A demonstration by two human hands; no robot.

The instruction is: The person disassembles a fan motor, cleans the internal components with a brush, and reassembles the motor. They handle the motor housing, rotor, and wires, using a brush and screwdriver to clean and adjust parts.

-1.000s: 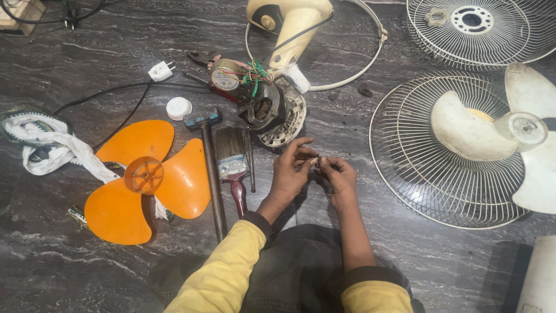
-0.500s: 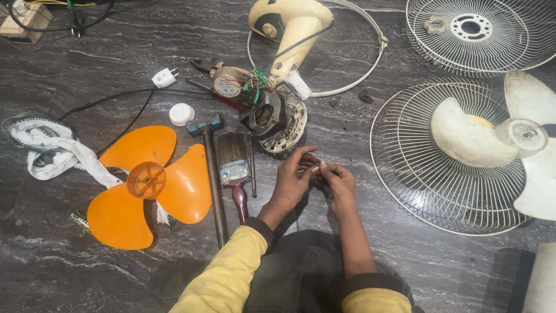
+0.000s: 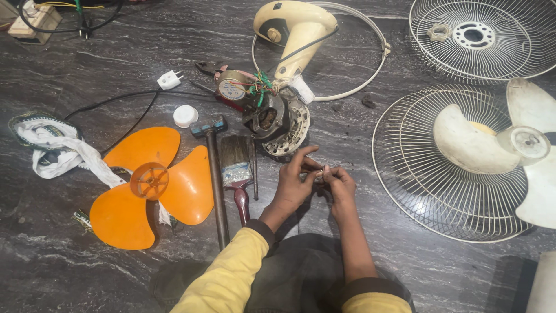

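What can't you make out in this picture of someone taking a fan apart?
Head view:
- The small part pinched between the left hand and right hand: too small, covered by fingers.
- The white fan blade: cut off by the right edge.
- The motor's underside: hidden against the floor.
- The cord at top left: cut off by the edge.

Small part [image 3: 319, 173] pinched between both hands' fingertips; details too small.

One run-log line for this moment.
left hand: pinching small part | right hand: same part | nearest: fan motor, paintbrush
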